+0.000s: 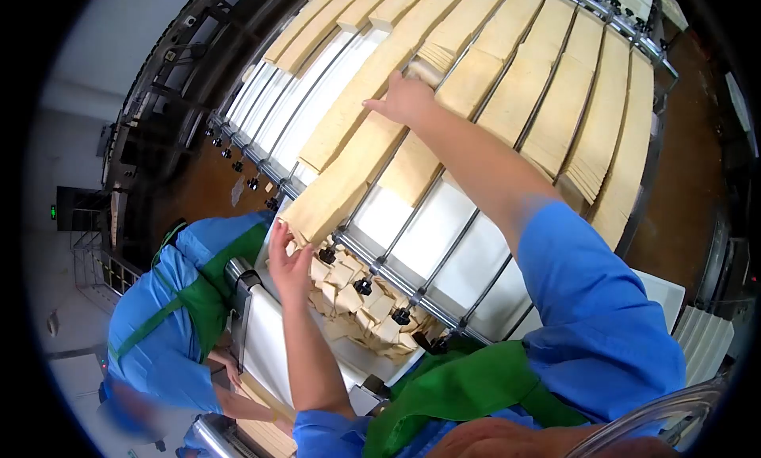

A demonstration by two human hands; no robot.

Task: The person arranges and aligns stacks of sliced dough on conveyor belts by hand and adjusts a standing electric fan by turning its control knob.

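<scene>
Long rows of thin, pale yellow slices, like biscuits or wafers, lie along a slatted feed table. My left hand (pixel 289 264) is at the near end of one row (pixel 341 192), its fingertips against the end face, thumb and fingers apart. Farther up, my right hand (pixel 406 100) reaches over the same row near its far end, thumb stretched out to the left; its other fingers are partly hidden. Just beyond the right hand, several slices lean in a tilted stack (pixel 436 55). Below the near edge, a white bin (pixel 357 359) holds many loose, broken pieces (pixel 357 299).
Metal guide rods (pixel 464 240) separate the lanes, and a crossbar (pixel 396 277) with black knobs runs along the near edge. To the left, a co-worker in blue with a green apron (pixel 210 299) bends over another row of slices (pixel 265 434).
</scene>
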